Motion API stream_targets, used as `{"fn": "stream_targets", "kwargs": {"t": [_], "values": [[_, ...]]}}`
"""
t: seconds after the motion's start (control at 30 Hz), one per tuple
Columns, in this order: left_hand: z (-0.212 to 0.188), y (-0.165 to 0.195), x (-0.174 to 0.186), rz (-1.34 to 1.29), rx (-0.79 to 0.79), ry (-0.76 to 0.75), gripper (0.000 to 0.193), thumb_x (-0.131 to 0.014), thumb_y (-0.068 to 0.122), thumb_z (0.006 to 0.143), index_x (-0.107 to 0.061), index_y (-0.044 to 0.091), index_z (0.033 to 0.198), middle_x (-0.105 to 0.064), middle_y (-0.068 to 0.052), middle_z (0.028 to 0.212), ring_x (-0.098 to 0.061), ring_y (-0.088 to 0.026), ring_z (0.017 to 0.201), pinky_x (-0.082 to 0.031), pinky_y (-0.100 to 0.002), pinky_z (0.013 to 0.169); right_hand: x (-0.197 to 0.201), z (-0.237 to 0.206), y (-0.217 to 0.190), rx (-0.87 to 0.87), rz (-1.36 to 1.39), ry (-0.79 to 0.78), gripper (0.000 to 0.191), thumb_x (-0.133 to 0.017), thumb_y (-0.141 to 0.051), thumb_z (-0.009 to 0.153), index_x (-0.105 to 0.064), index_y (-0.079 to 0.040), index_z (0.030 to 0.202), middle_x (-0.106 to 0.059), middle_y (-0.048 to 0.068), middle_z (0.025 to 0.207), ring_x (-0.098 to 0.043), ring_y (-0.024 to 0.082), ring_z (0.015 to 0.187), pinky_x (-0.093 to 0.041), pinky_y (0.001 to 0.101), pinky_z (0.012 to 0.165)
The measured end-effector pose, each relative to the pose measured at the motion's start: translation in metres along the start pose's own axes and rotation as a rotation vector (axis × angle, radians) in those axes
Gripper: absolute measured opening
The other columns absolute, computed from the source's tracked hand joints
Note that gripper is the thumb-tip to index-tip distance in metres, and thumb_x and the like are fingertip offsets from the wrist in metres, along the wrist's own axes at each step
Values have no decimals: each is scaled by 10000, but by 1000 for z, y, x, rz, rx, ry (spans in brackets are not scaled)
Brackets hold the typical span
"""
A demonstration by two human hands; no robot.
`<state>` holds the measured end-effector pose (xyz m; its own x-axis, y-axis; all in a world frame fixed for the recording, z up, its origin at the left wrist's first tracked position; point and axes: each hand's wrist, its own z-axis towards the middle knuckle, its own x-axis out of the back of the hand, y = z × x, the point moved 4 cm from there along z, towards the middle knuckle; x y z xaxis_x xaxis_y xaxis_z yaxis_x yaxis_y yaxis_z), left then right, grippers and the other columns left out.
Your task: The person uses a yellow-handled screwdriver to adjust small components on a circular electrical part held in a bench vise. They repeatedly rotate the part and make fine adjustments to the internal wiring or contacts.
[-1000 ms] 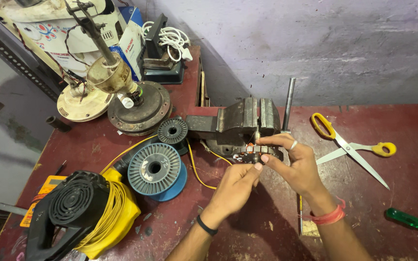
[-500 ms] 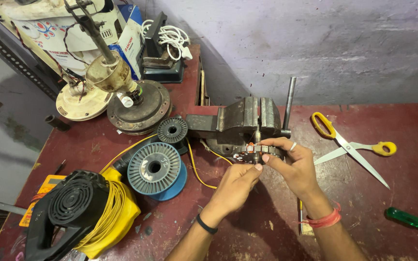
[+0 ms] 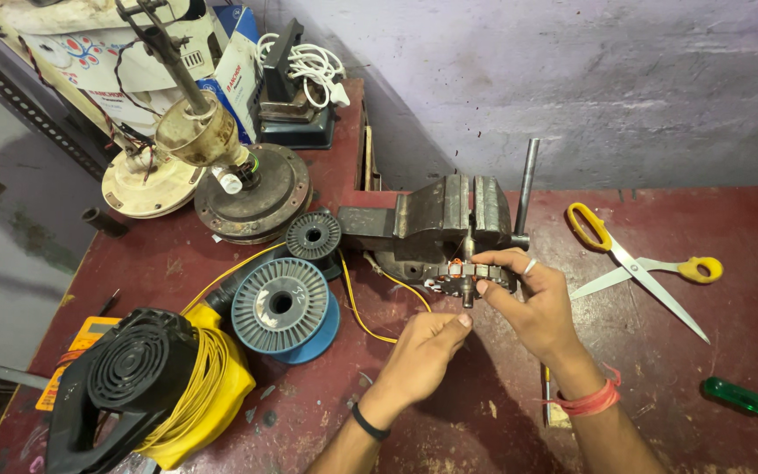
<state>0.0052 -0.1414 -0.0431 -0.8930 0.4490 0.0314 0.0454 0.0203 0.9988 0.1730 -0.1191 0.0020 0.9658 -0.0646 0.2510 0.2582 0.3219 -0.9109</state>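
Right hand (image 3: 532, 303) is up at the bench vise (image 3: 449, 215), fingers curled around a small motor stator (image 3: 471, 279) — a dark ring with copper windings showing, held flat just in front of the vise, touching or nearly touching its base. The left hand (image 3: 423, 351) sits just below and to the left of it, fingers tucked into a loose fist, thumb and forefinger tip reaching up toward the underside of the stator; whether it pinches a wire there I cannot tell, it is too fine to see. A yellow wire (image 3: 357, 303) loops across the red table (image 3: 704, 369) to the left of that hand, running off toward a blue spool (image 3: 284, 307) and a smaller black spool (image 3: 313, 235) beyond it. Further left of the left hand, a black-and-yellow blower (image 3: 146, 382). Off to the right of the right hand lie yellow-handled scissors (image 3: 633, 263), blades open — and nearer the table's edge, a green screwdriver (image 3: 752, 402). Far behind the left hand, a dismantled fan motor (image 3: 252, 189).
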Motion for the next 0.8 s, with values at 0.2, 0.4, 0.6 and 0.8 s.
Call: {"fn": "stream_targets", "kwargs": {"t": [0.2,0.4,0.6,0.8], "values": [[-9,9,2,118,-27,46,528,-475,373,1073,-373,67,655,-336,47,577,-298,-74,563,-267,-347,492,0,1,-24,192,-87,18,293,-802,-68,820,-741,-30,1105,-721,55,1034,-662,148,1003,-507,294,910],[-20,16,7,227,33,87,516,-507,365,1048,-380,17,689,-280,-24,576,-274,-104,561,-257,-386,479,6,7,-40,396,-288,-3,323,-855,-98,744,-761,-40,1048,-752,88,1067,-659,240,1058,-521,352,934],[-27,25,13,350,62,84,510,-517,370,1039,-452,-9,705,-291,-104,549,-283,-153,518,-287,-413,480,7,12,-45,495,-363,-34,337,-866,-97,727,-757,-42,1041,-748,82,1035,-646,264,1072,-525,370,932],[-35,35,14,393,43,115,328,-605,275,962,-633,0,785,-594,-131,604,-563,-225,511,-444,-403,537,2,9,-47,428,-355,18,318,-871,-110,753,-758,-48,1044,-738,83,1005,-658,249,1031,-531,356,892]]}}
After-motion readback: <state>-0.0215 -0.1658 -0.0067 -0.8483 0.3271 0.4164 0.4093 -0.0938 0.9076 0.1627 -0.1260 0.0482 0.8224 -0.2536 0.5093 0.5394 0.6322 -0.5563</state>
